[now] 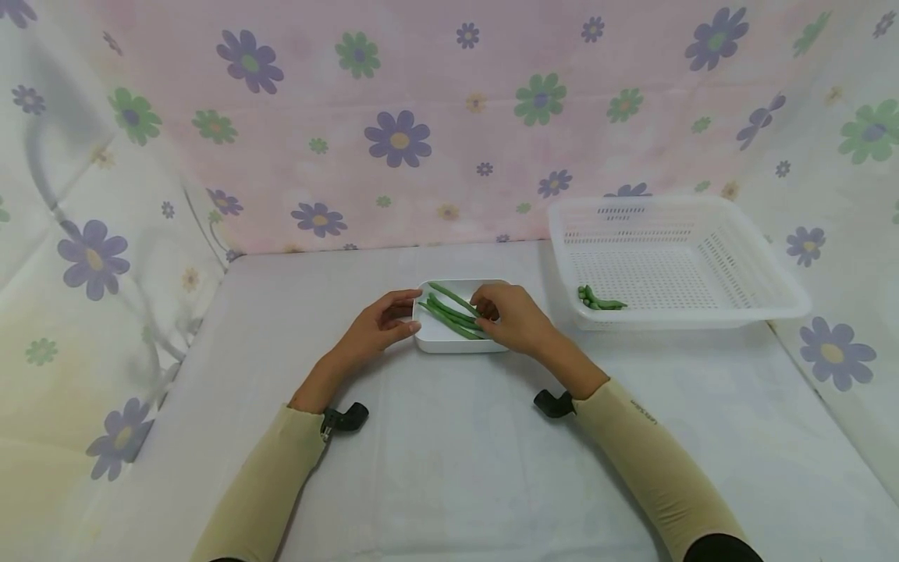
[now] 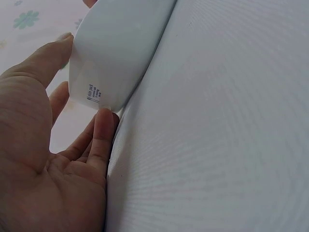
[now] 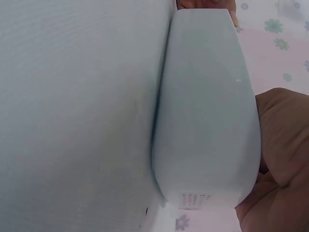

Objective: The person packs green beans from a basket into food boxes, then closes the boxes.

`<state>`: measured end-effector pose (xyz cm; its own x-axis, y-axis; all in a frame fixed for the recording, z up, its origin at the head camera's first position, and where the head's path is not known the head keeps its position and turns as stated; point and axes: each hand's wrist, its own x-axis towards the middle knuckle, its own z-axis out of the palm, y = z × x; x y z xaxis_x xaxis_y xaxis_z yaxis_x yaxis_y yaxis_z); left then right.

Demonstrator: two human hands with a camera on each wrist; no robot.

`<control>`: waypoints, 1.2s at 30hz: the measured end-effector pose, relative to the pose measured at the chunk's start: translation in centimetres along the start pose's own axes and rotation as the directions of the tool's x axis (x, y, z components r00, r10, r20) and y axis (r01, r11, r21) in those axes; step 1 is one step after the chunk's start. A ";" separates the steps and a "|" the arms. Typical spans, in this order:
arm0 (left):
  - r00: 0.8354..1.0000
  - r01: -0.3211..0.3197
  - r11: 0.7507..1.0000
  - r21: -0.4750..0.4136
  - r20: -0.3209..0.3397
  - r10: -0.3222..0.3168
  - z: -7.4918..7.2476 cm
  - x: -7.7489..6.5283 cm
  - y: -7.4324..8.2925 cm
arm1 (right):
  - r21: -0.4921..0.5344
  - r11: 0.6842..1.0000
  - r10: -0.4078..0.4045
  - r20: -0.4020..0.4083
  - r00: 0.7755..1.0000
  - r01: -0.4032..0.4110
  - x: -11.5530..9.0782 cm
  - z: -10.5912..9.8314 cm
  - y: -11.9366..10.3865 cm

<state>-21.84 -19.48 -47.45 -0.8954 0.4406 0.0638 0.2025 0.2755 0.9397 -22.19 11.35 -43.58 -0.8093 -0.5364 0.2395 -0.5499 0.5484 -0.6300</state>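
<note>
A small white tray (image 1: 460, 346) lies on the table ahead of me, with several long green beans (image 1: 449, 314) inside. My left hand (image 1: 375, 324) grips the left end of this tray, thumb and fingers at its corners; the left wrist view shows the fingertips against the outer wall (image 2: 113, 53). Over the tray's right end, my right hand (image 1: 516, 316) pinches the right ends of the beans between thumb and fingers. Its fingertips are partly hidden, and the right wrist view has the tray wall (image 3: 205, 106) in front of them.
A white perforated basket (image 1: 681, 316) stands at the back right, with a few short green pieces (image 1: 599, 300) in its near left corner. Flowered cloth (image 1: 449, 195) hangs behind and at both sides. White cloth (image 1: 449, 453) covers the table.
</note>
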 end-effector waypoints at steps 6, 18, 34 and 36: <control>1.000 -0.005 1.000 -0.003 0.000 0.005 0.0 0.0 -0.2 | -0.008 0.999 0.051 0.011 0.999 -0.051 0.1 0.0 -0.2; 1.000 -0.021 1.000 -0.003 -0.003 0.021 0.0 0.2 -0.5 | -0.014 0.999 0.047 0.034 0.998 -0.046 0.0 -0.3 -0.3; 1.000 -0.026 1.000 0.007 0.001 0.026 0.0 0.2 -0.7 | -0.015 0.992 -0.122 -0.044 0.992 0.122 -1.6 -5.8 -3.7; 1.000 -0.025 1.000 0.006 0.002 0.025 0.0 0.2 -0.6 | -0.018 0.991 -0.131 -0.067 0.989 0.130 -2.0 -6.8 -4.2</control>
<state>-22.15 -19.59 -48.02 -0.8893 0.4490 0.0867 0.2271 0.2691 0.9359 -19.62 14.50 -36.39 -0.7426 -0.5590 0.3689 -0.6539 0.4859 -0.5799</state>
